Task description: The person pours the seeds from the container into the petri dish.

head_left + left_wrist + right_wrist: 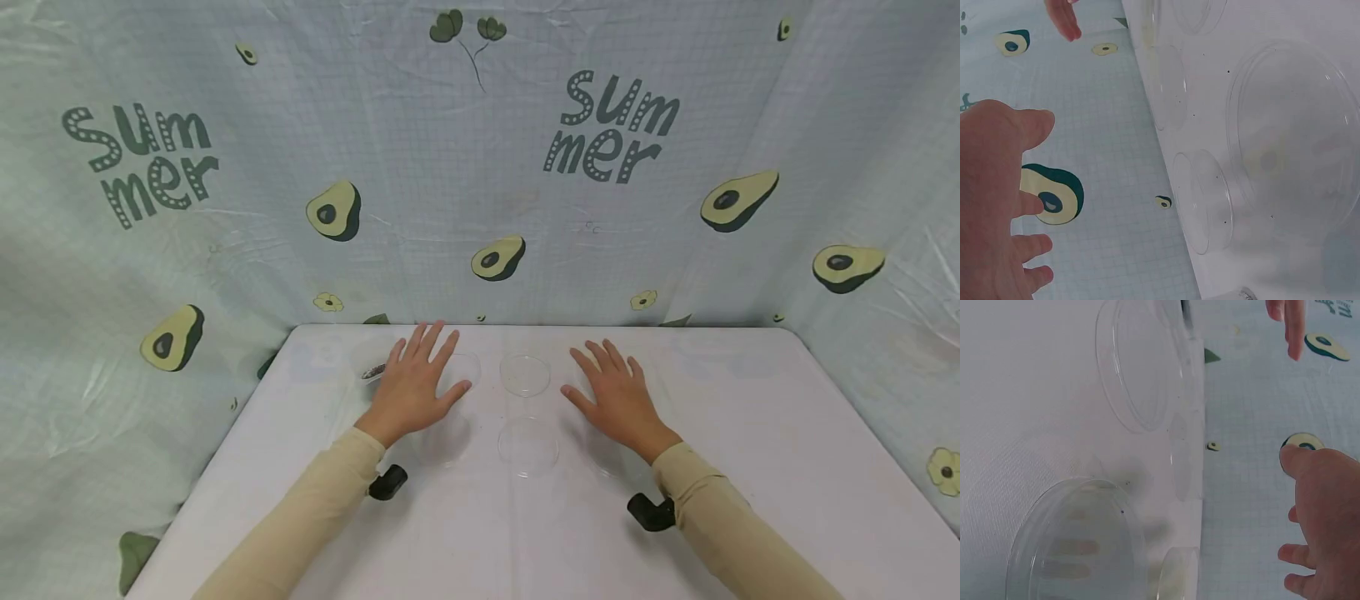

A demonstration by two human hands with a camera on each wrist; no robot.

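Note:
Several clear, round, shallow dishes that look like petri dishes lie on the white table. In the head view, one dish [525,376] is at the back middle and another dish [528,447] lies in front of it. My left hand [411,393] hovers over the left side of the group, fingers spread and holding nothing. Beside its fingertips sits a small clear container with dark bits [373,372], partly hidden by the hand. On the other side my right hand [618,404] hovers with fingers apart, also holding nothing. A large dish [1297,131] shows below my left hand in the left wrist view.
The white table [465,550] ends at a patterned cloth [420,167] that hangs behind it and along both sides. Black wrist devices sit under the left sleeve [315,492] and the right sleeve [735,517].

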